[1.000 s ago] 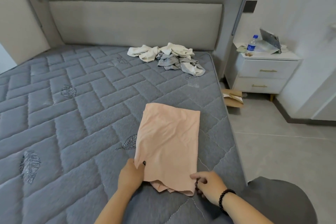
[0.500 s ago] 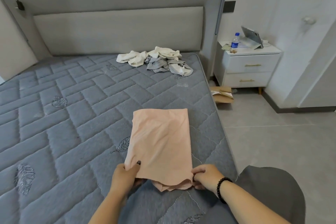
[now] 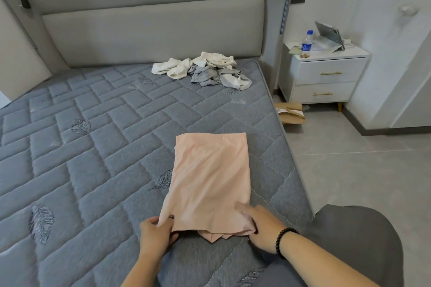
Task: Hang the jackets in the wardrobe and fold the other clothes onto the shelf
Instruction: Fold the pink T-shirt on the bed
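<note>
Since half a second ago, the right hand [image 3: 263, 230] has slid up onto the near right corner of the pink garment [image 3: 210, 182], its fingers now lying fairly straight over the cloth while the thumb side tucks under the edge. At the near left corner the left hand [image 3: 155, 233] pinches the hem, thumb on top and fingers curled beneath. Soft and matte, the garment lies folded into a long rectangle on the bed [image 3: 93, 147], with uneven layers poking out at its near end. Gray quilting in brick-like blocks with stitched leaf motifs covers the mattress. Near the padded headboard [image 3: 151, 35] sits a crumpled pile of white and gray clothes [image 3: 203, 70]. A beaded black bracelet [image 3: 283, 241] circles the right wrist.
</note>
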### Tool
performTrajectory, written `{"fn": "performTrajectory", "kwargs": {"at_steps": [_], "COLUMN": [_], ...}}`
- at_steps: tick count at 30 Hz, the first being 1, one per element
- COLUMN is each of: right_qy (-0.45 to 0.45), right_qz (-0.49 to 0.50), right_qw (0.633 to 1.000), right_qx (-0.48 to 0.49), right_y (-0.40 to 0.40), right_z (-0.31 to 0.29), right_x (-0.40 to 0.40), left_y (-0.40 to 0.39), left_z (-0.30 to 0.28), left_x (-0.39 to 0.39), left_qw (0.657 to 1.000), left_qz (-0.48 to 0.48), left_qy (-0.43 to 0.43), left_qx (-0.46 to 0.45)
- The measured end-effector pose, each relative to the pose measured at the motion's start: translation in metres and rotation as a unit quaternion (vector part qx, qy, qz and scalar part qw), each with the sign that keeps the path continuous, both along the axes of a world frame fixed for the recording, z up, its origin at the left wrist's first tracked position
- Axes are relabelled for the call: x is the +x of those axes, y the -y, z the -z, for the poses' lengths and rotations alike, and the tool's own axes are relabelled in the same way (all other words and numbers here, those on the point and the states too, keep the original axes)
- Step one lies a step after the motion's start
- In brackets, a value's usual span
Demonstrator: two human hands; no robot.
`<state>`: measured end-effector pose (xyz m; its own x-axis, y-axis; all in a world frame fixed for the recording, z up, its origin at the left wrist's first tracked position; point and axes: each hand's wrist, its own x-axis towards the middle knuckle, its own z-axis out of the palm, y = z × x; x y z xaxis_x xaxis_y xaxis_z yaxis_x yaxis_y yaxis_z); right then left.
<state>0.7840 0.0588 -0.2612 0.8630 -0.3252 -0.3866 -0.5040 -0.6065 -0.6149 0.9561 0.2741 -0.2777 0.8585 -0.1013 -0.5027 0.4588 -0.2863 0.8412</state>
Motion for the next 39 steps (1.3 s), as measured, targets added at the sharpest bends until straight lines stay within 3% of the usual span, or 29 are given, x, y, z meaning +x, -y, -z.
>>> {"fn": "performTrajectory", "kwargs": {"at_steps": [3,8,13,15,17,19,24,29,33,35,39], "right_qy": [-0.018,-0.049,-0.068,-0.102,-0.07,-0.005,0.125,0.188,0.23,0.257,0.244], "right_qz": [-0.109,-0.065,0.088,0.107,0.185,0.233,0.2,0.221,0.278,0.339,0.438], "right_qw": [0.982,0.968,0.991,0.989,0.975,0.965,0.972,0.957,0.933,0.905,0.829], "right_qx": [-0.155,-0.236,-0.075,-0.003,0.099,0.121,0.017,0.013,-0.004,0.033,0.247], "right_y": [-0.011,-0.011,0.005,0.015,0.024,0.031,0.05,0.073,0.096,0.112,0.129], "right_z": [0.003,-0.014,-0.033,-0.039,-0.044,-0.051,-0.066,-0.077,-0.076,-0.072,-0.058], "right_x": [0.003,0.007,-0.004,-0.011,-0.019,-0.021,0.001,0.04,0.089,0.116,0.151], "left_y": [-0.001,-0.008,-0.021,-0.026,-0.03,-0.03,0.001,0.047,0.085,0.104,0.128], "left_z": [-0.003,-0.007,-0.027,-0.038,-0.048,-0.059,-0.083,-0.097,-0.109,-0.112,-0.102], "left_x": [-0.006,-0.007,-0.005,-0.005,-0.003,0.003,0.026,0.066,0.106,0.125,0.148], "left_qw": [1.0,0.991,0.968,0.943,0.931,0.939,0.949,0.948,0.951,0.952,0.93], "left_qz": [-0.008,0.11,0.248,0.321,0.349,0.319,0.248,0.094,0.069,0.056,-0.019], "left_qy": [0.025,0.063,-0.031,-0.082,-0.098,-0.088,-0.093,-0.171,-0.177,-0.162,-0.161], "left_qx": [0.015,0.04,0.018,0.006,-0.033,-0.09,-0.172,-0.252,-0.245,-0.254,-0.33]}}
